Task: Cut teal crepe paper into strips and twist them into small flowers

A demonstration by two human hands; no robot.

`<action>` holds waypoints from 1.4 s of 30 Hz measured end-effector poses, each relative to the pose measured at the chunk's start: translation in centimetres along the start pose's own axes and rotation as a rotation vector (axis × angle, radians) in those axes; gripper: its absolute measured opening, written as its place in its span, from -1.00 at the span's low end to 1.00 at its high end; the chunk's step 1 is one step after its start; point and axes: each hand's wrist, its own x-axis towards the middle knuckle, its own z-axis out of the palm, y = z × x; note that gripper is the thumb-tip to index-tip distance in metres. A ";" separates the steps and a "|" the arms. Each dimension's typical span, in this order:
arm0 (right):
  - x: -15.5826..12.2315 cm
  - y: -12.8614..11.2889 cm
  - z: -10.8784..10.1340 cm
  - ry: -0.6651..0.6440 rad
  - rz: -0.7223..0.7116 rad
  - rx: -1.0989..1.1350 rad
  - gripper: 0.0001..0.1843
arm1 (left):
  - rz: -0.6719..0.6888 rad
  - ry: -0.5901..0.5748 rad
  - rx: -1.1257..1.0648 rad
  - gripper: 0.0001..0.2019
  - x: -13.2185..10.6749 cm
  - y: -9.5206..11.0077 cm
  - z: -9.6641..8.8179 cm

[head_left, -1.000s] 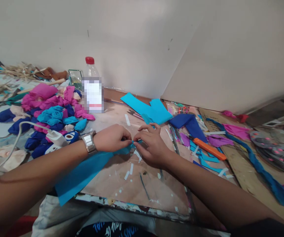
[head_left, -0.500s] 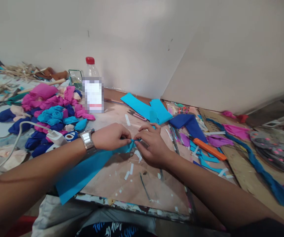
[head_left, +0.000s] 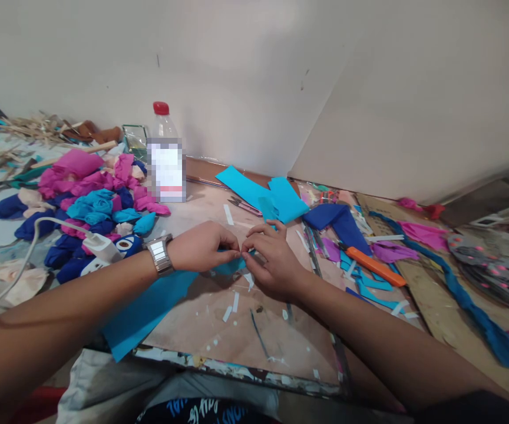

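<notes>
My left hand (head_left: pixel 201 246), with a metal watch on its wrist, and my right hand (head_left: pixel 270 260) meet fingertip to fingertip over a glass sheet (head_left: pixel 245 330). Both pinch the far end of a long light-blue crepe paper strip (head_left: pixel 148 309), which runs back under my left forearm to the near left corner of the glass. The pinched end is gathered into small folds between the fingers.
A clear bottle (head_left: pixel 165 154) with a red cap stands behind. A heap of pink, blue and cream paper flowers (head_left: pixel 91 197) and a white plug (head_left: pixel 102 246) lie left. Light-blue sheets (head_left: pixel 265 197), dark-blue paper (head_left: pixel 338 221) and an orange cutter (head_left: pixel 372 265) lie right.
The fingers of both hands have drawn closer on the strip's end, bunching it tighter. The strip's near end has shifted slightly right. Arms stay in place.
</notes>
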 end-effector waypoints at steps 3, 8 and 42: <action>0.1 0.1 0.0 -0.007 0.013 0.005 -0.93 | 0.024 0.043 0.058 -0.71 0.0 0.1 0.2; 0.1 0.0 -0.2 -0.015 0.014 0.018 -0.95 | 0.003 0.039 0.036 -0.69 0.2 -0.2 0.2; 0.1 -0.1 -0.1 0.046 0.004 0.023 -0.94 | -0.068 -0.075 -0.013 -0.66 0.0 0.0 -0.4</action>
